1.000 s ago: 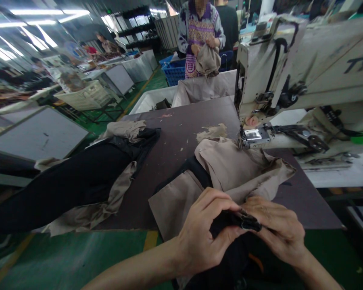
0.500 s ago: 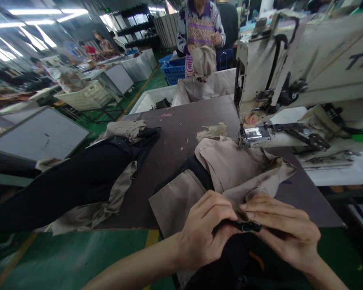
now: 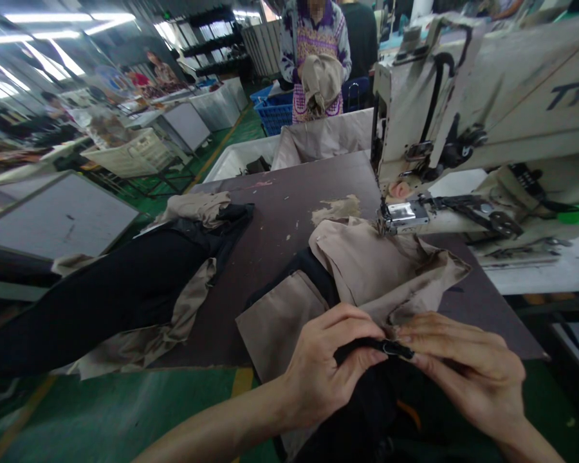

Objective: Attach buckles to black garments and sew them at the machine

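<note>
Black fabric strip (image 3: 359,347), long axis crosswise, metal-tipped end (image 3: 393,349) toward right hand (image 3: 463,366)

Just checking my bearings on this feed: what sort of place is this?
Most likely a garment sewing workshop: there's an industrial sewing machine, beige and black garment pieces on a dark worktable, and further workbenches stretching back across the floor.

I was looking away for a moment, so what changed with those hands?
The right hand slid outward, away from the left hand, and its fingers straightened. The black strip with its small metal clip now looks thinner between them. Farther off, a co-worker lifted a beige cloth higher. The sewing machine and table stayed as they were.
</note>
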Demonstrator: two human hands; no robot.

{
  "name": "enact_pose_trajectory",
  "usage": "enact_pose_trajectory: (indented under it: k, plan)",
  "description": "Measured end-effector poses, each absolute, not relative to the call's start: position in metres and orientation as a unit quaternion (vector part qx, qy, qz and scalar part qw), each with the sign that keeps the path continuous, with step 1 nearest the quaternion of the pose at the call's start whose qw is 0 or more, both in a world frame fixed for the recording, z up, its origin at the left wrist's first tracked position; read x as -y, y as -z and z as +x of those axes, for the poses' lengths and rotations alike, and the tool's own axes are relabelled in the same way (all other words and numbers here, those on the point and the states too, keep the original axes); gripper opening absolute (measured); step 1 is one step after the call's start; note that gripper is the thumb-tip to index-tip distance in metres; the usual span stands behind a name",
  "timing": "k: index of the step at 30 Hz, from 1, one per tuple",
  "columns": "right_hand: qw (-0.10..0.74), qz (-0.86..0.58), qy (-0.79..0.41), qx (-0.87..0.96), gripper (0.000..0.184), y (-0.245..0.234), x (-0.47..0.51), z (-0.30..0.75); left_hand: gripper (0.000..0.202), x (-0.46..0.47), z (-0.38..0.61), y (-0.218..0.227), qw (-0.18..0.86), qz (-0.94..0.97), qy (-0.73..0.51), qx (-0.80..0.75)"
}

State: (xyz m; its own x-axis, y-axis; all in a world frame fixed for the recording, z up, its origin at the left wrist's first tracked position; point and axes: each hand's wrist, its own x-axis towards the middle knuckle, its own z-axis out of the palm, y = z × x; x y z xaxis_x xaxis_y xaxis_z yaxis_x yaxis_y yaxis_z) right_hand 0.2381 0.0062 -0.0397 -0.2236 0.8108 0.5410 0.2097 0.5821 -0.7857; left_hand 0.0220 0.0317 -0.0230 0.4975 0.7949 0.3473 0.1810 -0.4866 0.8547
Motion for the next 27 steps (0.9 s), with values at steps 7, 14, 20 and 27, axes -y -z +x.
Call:
enact_pose_trajectory:
  k: [7, 14, 20, 27]
  plan:
    - [0.399, -0.428, -0.315, 0.748, 0.023, 0.013, -0.005, 0.241, 0.012, -0.034, 0.027, 0.019, 0.405, 0.761, -0.400, -0.312]
    - [0.303, -0.430, -0.207, 0.825, 0.018, -0.013, -0.019, 0.240, 0.012, -0.032, 0.028, 0.018, 0.374, 0.774, -0.412, -0.300]
    - [0.307, -0.383, -0.210, 0.846, 0.009, -0.012, -0.020, 0.240, 0.013, -0.030, 0.027, 0.026, 0.401, 0.751, -0.423, -0.309]
    - [0.332, -0.386, -0.109, 0.853, 0.003, -0.019, -0.028, 0.227, 0.022, -0.026, 0.032, 0.039, 0.470, 0.686, -0.413, -0.371]
